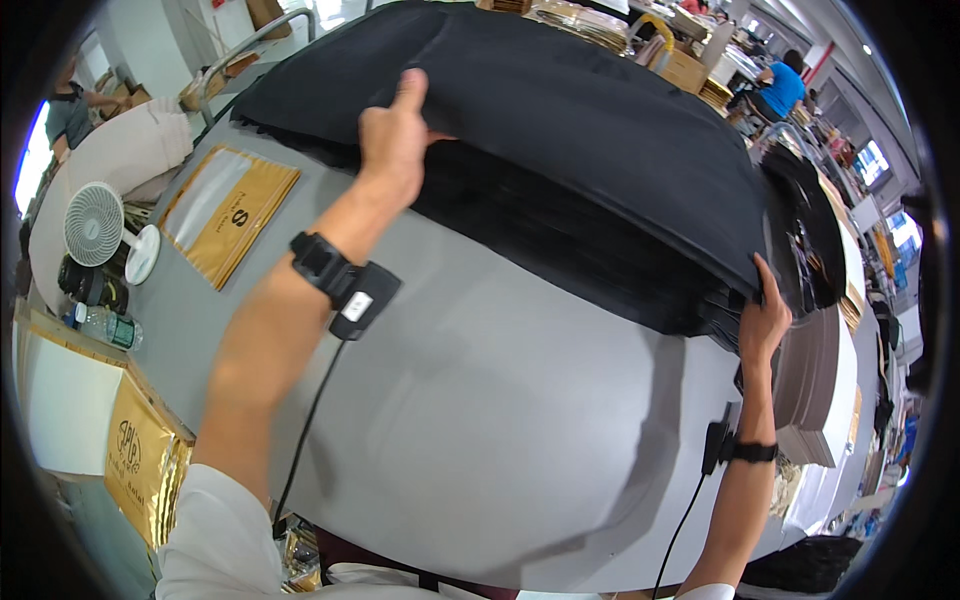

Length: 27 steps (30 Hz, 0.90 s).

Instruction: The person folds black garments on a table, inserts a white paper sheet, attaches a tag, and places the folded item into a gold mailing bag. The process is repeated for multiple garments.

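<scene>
A tall stack of black fabric pieces (570,112) lies across the far side of the grey table (480,420). My left hand (394,146) grips the near edge of the top layer, thumb above and fingers mostly hidden beneath. At the right end, my right hand (765,322) holds the near corner of that layer, thumb pointing up along it. Between my hands the edge is raised, and the darker layered sides of the stack (570,232) show below. Both wrists wear black straps with small cabled devices.
Left on the table are gold-and-clear plastic bags (232,214), a white fan (94,225) and a water bottle (109,328). More gold bags (139,457) hang at the lower left. Stacked grey-white boards (817,390) stand beside my right hand. A person in blue (784,86) sits farther back.
</scene>
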Available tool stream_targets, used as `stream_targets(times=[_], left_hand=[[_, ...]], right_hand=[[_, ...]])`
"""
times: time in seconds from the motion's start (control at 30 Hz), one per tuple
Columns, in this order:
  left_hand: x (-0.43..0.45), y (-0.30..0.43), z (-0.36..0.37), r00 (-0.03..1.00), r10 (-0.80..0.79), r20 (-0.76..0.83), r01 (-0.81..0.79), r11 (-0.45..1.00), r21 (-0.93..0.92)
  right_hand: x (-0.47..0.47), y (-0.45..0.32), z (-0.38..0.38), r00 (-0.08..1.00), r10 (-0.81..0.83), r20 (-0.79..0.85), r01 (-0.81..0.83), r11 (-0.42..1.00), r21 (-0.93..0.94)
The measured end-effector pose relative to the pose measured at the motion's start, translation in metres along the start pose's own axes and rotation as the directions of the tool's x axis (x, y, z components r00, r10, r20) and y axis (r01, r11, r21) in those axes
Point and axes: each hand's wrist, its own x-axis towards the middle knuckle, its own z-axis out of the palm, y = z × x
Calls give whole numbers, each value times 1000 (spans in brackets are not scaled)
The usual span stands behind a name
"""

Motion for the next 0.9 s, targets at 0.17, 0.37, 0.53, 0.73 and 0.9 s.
stream_targets(times=[0.17,0.37,0.53,0.73,0.9], left_hand=[[3,0,-34,965,-111,-236,90,991,-96],[-3,-7,-51,943,-253,-215,210,956,-205],[12,-9,-92,911,-250,-329,165,950,-266],[33,43,-235,753,-159,-638,173,984,-41],[3,84,-282,738,74,-671,11,993,122]], right_hand=[[-76,-4,-100,980,-190,-66,194,980,53],[-171,50,-196,950,269,-158,-219,935,279],[-208,120,-230,825,470,-312,-345,858,379],[-205,205,-272,364,807,-464,-610,583,536],[-166,184,-256,686,560,-465,-384,821,422]])
